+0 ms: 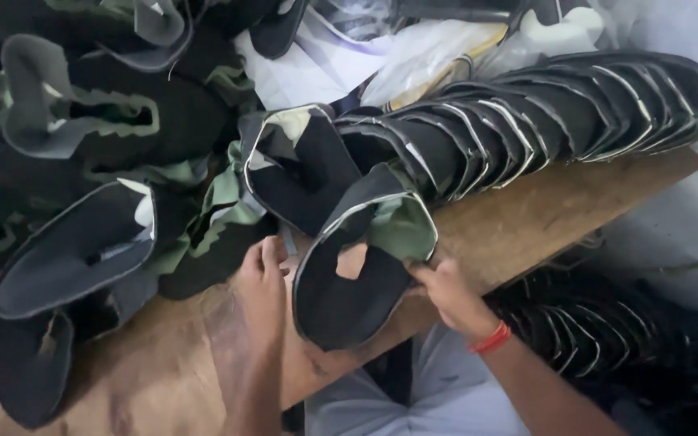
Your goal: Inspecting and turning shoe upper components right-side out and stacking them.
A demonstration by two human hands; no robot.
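Observation:
A black shoe upper [341, 299] with a green lining and a pale edge lies on the wooden board [543, 210] in front of me. My right hand [446, 291] pinches its right edge by the green lining; a red band circles that wrist. On the upper's left edge rests my left hand [262, 282], fingers curled against it. Just behind it leans a second black upper [300, 173]. A long row of stacked black uppers [543, 113] runs to the right along the board.
A loose heap of black and green uppers [82, 161] covers the left side. White and yellow plastic bags [397, 48] lie at the back. Another row of black uppers [607, 339] sits lower down at the right, below the board's edge.

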